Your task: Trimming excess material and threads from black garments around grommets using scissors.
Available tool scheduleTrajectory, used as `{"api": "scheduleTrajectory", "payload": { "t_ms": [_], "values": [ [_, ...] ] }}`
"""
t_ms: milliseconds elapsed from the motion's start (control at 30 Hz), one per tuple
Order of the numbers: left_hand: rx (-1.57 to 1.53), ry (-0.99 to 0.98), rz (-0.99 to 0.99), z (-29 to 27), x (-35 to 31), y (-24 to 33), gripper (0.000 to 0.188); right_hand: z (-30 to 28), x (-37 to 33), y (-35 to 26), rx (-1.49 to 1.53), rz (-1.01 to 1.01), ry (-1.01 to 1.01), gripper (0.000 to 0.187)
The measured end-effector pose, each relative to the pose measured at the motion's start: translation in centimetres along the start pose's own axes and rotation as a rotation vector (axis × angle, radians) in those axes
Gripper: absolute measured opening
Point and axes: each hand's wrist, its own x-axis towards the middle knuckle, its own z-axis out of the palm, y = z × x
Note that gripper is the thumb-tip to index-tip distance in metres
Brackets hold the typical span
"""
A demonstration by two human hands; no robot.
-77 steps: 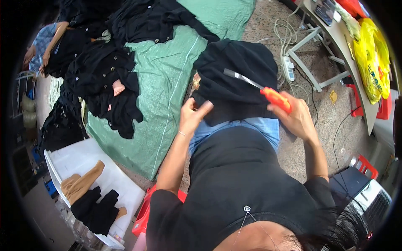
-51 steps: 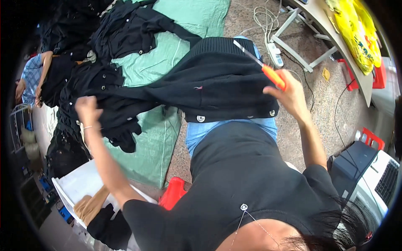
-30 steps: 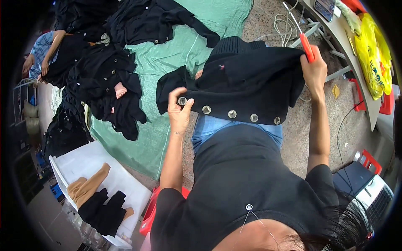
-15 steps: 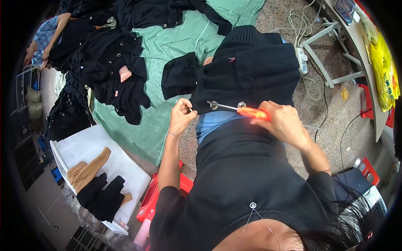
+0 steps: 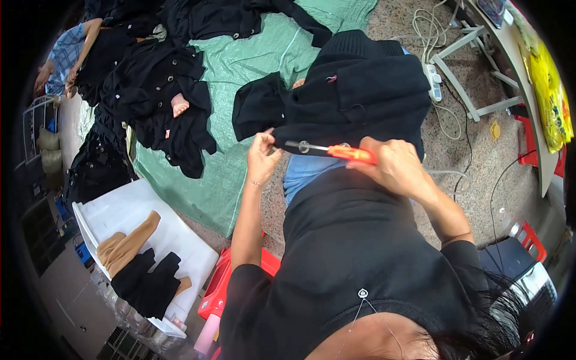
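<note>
A black knit garment [image 5: 381, 87] with a ribbed section lies across my lap. My left hand [image 5: 261, 159] pinches its near left edge between thumb and fingers. In my right hand [image 5: 397, 168] is an orange-handled tool [image 5: 354, 155] with a narrow metal shaft, pointing left along the edge. The shaft lies over or right beside a round metallic button [image 5: 303, 146]; whether it touches the cloth I cannot tell. A second button is partly hidden behind the orange handle. A small pink thread or tag [image 5: 331, 78] shows on the cloth.
Several black garments [image 5: 156, 84] lie on the green sheet [image 5: 198, 198] ahead-left, where another person's arm [image 5: 87, 45] reaches in. A white surface [image 5: 186, 240] with tan and black pieces stands left, beside a red stool [image 5: 219, 288]. Right are a power strip [image 5: 433, 84], cables and a table [image 5: 522, 78].
The tool has shifted left, its shaft now closer to my left hand. My left hand has moved slightly up, and the garment's near edge is lifted a little.
</note>
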Motion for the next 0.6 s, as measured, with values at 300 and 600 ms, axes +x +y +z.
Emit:
{"api": "scheduleTrajectory", "payload": {
  "t_ms": [300, 600],
  "values": [
    [0.447, -0.142, 0.249, 6.0, -1.3, 7.1, 0.028, -2.9, -4.8, 1.9, -0.028, 0.26, -0.024, 0.039],
    [0.309, -0.15, -0.045, 5.0, -1.7, 6.3, 0.031, -0.7, -4.2, 2.2, 0.012, 0.097, 0.006, 0.044]
  ]
}}
